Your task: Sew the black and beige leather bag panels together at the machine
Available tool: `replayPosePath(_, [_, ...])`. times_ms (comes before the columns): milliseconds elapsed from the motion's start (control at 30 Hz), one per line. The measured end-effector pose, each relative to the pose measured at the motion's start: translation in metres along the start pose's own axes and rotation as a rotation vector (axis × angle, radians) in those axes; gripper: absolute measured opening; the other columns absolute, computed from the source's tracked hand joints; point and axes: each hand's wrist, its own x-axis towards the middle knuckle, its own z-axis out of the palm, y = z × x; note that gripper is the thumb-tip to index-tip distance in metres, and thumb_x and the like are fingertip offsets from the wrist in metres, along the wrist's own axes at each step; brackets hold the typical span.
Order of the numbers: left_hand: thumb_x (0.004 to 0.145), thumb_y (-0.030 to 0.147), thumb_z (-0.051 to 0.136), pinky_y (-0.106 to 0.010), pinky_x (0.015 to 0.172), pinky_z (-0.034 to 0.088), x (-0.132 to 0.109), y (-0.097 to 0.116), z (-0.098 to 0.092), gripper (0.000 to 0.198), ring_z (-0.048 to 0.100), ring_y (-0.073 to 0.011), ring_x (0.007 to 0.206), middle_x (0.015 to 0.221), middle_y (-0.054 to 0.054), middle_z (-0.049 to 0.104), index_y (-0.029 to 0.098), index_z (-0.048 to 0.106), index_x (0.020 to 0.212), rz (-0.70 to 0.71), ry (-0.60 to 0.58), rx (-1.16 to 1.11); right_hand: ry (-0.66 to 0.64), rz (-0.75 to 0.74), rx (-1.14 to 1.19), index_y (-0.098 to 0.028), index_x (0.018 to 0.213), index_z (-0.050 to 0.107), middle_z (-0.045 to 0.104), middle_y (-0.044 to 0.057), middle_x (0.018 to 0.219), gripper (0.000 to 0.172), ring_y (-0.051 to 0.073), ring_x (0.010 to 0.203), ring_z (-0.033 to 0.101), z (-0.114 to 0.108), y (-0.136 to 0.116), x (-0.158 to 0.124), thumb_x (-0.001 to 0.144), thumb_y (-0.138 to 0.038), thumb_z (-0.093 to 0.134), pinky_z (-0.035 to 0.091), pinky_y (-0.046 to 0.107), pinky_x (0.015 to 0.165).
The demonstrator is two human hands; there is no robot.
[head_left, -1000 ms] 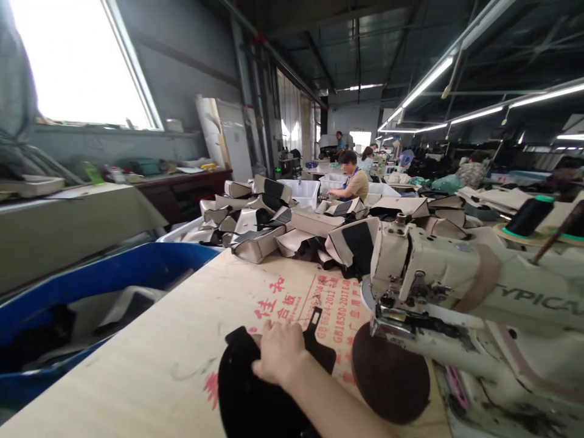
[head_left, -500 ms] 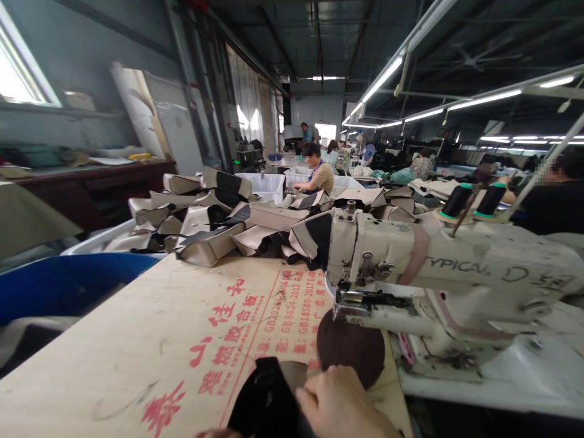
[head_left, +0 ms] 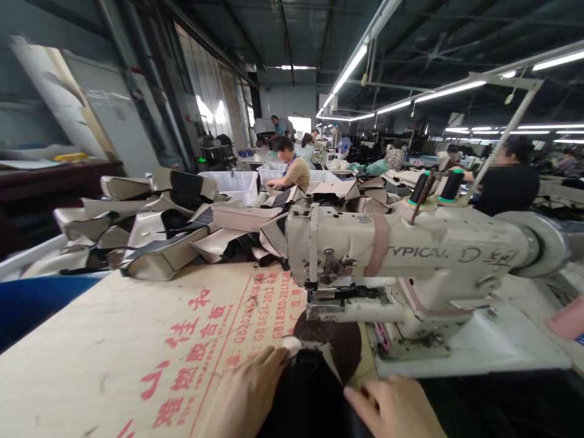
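Observation:
A black sewn piece (head_left: 308, 395) with a pale edge lies at the bottom centre, in front of the sewing machine (head_left: 347, 243). My left hand (head_left: 249, 389) is closed on its left side, fingertips near its far end. On the right edge, my right hand (head_left: 395, 404) pinches the same piece, with the thumb side toward it. The lower part of the piece runs out of view. Just past it lies a dark brown round pad (head_left: 342, 344), below the machine's arm and partly covered by the piece.
Beige and black sewn pieces (head_left: 168, 243) are heaped behind the plywood table (head_left: 150, 328) with red print. Two black thread spools (head_left: 451, 185) stand on the machine. A blue bin (head_left: 41, 310) is at the left. Other people work farther back, one in a tan shirt (head_left: 296, 173).
The view has turned right. My left hand, barely visible before, has come up onto the piece's left side. My right hand has shifted to the right edge, and the piece now points toward the machine.

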Motion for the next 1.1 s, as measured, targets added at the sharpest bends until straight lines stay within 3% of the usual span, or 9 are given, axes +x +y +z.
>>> replayPosePath(67, [0.089, 0.018, 0.037, -0.021, 0.07, 0.052, 0.015, 0.006, 0.006, 0.026, 0.067, -0.0139, 0.077, 0.089, 0.0, 0.07, 0.024, 0.061, 0.096, 0.006, -0.06, -0.006, -0.025, 0.051, -0.076, -0.018, 0.074, 0.066, 0.063, 0.005, 0.057, 0.022, 0.024, 0.048, 0.061, -0.002, 0.003, 0.016, 0.073, -0.04, 0.065, 0.039, 0.029, 0.04])
replayPosePath(167, [0.089, 0.021, 0.037, -0.022, 0.068, 0.051, 0.026, 0.008, 0.013, 0.024, 0.066, -0.0143, 0.075, 0.087, -0.001, 0.069, 0.023, 0.061, 0.093, -0.021, -0.09, -0.024, -0.033, 0.054, 0.056, -0.01, 0.115, 0.057, 0.065, 0.014, 0.098, 0.053, 0.028, 0.081, 0.064, 0.009, -0.007, 0.045, 0.068, -0.029, 0.07, 0.053, 0.035, 0.063])
replayPosePath(267, [0.089, 0.024, 0.042, -0.022, 0.069, 0.051, 0.028, 0.003, 0.017, 0.02, 0.065, -0.0148, 0.077, 0.089, -0.002, 0.067, 0.022, 0.06, 0.094, -0.028, -0.073, -0.078, -0.026, -0.003, 0.351, -0.014, 0.124, 0.051, 0.058, 0.009, 0.116, 0.044, 0.019, 0.103, 0.058, 0.028, -0.017, 0.063, 0.08, -0.008, 0.05, 0.049, 0.031, 0.088])
replayPosePath(333, [0.087, 0.025, 0.046, -0.022, 0.075, 0.051, 0.03, -0.003, 0.018, 0.02, 0.065, -0.015, 0.086, 0.098, -0.003, 0.067, 0.023, 0.06, 0.101, 0.012, -0.064, -0.15, -0.011, -0.059, 0.515, -0.016, 0.121, 0.053, 0.058, 0.005, 0.117, 0.04, 0.014, 0.107, 0.056, 0.039, -0.017, 0.066, 0.084, -0.006, 0.043, 0.045, 0.026, 0.094])
replayPosePath(567, [0.086, 0.013, 0.038, -0.023, 0.08, 0.05, 0.037, -0.022, 0.006, 0.036, 0.064, -0.0147, 0.088, 0.098, -0.002, 0.069, 0.028, 0.061, 0.11, 0.301, -0.316, -0.238, 0.075, -0.379, 0.44, -0.012, 0.115, 0.056, 0.061, 0.006, 0.111, 0.04, 0.014, 0.103, 0.057, 0.048, 0.0, 0.054, 0.081, -0.003, 0.036, 0.048, 0.025, 0.091])
replayPosePath(700, [0.088, 0.025, 0.047, -0.02, 0.074, 0.05, 0.035, -0.018, -0.003, 0.027, 0.064, -0.0134, 0.082, 0.097, -0.001, 0.067, 0.029, 0.06, 0.111, 0.303, -0.401, -0.238, 0.024, -0.525, 0.382, -0.009, 0.116, 0.052, 0.062, 0.009, 0.107, 0.042, 0.015, 0.101, 0.058, 0.041, 0.006, 0.055, 0.08, -0.002, 0.032, 0.05, 0.024, 0.085])
replayPosePath(800, [0.085, 0.037, 0.052, -0.021, 0.069, 0.048, 0.034, -0.002, -0.001, 0.02, 0.061, -0.0139, 0.08, 0.092, -0.002, 0.064, 0.024, 0.063, 0.095, 0.233, -0.355, -0.258, 0.005, -0.514, 0.407, -0.011, 0.112, 0.053, 0.063, 0.009, 0.103, 0.039, 0.014, 0.094, 0.06, 0.039, 0.008, 0.057, 0.082, -0.004, 0.03, 0.051, 0.023, 0.08])
replayPosePath(933, [0.091, 0.031, 0.038, -0.022, 0.064, 0.042, 0.039, 0.018, 0.013, 0.031, 0.053, -0.0129, 0.071, 0.073, -0.001, 0.057, 0.018, 0.053, 0.067, -0.018, -0.234, -0.342, -0.05, -0.485, 0.436, -0.013, 0.09, 0.057, 0.064, 0.006, 0.082, 0.03, 0.013, 0.075, 0.061, 0.042, 0.008, 0.059, 0.087, -0.008, 0.027, 0.049, 0.022, 0.066])
replayPosePath(1100, [0.085, 0.036, 0.039, -0.021, 0.05, 0.029, 0.054, 0.009, 0.031, 0.037, 0.034, -0.0088, 0.054, 0.055, 0.005, 0.033, 0.017, 0.037, 0.054, -0.304, -0.484, -0.575, -0.122, -0.416, 0.408, -0.016, 0.077, 0.053, 0.057, 0.001, 0.067, 0.027, 0.012, 0.06, 0.056, 0.045, 0.004, 0.058, 0.091, -0.013, 0.029, 0.042, 0.022, 0.055])
